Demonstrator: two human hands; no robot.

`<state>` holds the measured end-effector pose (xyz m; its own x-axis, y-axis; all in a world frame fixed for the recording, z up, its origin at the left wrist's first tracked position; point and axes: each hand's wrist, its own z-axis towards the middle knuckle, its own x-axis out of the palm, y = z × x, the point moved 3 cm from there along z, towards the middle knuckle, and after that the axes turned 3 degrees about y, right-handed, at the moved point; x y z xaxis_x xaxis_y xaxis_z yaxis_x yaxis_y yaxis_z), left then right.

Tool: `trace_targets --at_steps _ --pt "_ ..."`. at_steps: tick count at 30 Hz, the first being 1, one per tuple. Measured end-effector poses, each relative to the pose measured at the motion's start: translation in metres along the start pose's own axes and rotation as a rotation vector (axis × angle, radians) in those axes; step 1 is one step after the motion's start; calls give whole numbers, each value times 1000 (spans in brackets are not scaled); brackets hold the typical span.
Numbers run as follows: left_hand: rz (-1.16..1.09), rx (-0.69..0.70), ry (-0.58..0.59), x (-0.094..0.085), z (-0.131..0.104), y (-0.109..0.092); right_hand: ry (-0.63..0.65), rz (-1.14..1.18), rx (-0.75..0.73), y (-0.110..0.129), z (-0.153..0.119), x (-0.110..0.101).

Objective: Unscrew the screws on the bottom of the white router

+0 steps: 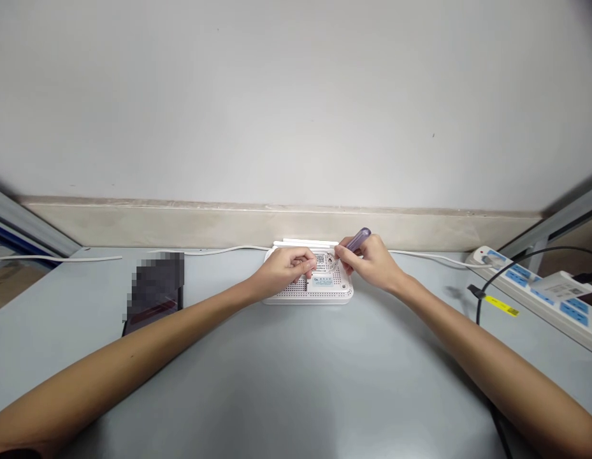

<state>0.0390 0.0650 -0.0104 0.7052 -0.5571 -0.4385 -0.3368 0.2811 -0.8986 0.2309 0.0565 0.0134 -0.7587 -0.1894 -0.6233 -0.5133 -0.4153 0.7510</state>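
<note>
Because a white router-like device (324, 294) is lying flat on the grey counter (257, 382), close to the wall (296, 127) and between the person's two forearms, both hands are reaching it from opposite sides. The right grip (375, 262) is closing around the purple handle of a screwdriver (359, 239), fingers gathering low on it, probably for fine control; the tool is leaning, its handle pointing up and away to the right, its lower end aiming down at the device's right half. Whether the tip is sitting in a hole, I cannot tell. The left grip (280, 271) is resting over the device's left half, fingers curling and thumb meeting them, seemingly steadying it; whether anything small is being pinched there is not showing.

As for looks, the device is showing a face dotted with rows of small dark vent holes, and its corners are rounding softly. A pale blue label (323, 280) is lying near the front edge, and a label with a square code (321, 259) is sitting behind it. Along the back edge, white bars (310, 243) are running lengthwise, perhaps folded antennas.
</note>
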Motion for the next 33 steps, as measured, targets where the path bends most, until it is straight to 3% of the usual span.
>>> trace_targets --at_steps 23,27,33 --pt "54 5 -23 -2 1 3 -36 35 -62 1 -2 5" --pt "55 8 -33 -2 1 3 -68 194 -83 2 -4 4" --pt "48 -7 -32 -2 1 3 -17 481 -94 11 -7 5"
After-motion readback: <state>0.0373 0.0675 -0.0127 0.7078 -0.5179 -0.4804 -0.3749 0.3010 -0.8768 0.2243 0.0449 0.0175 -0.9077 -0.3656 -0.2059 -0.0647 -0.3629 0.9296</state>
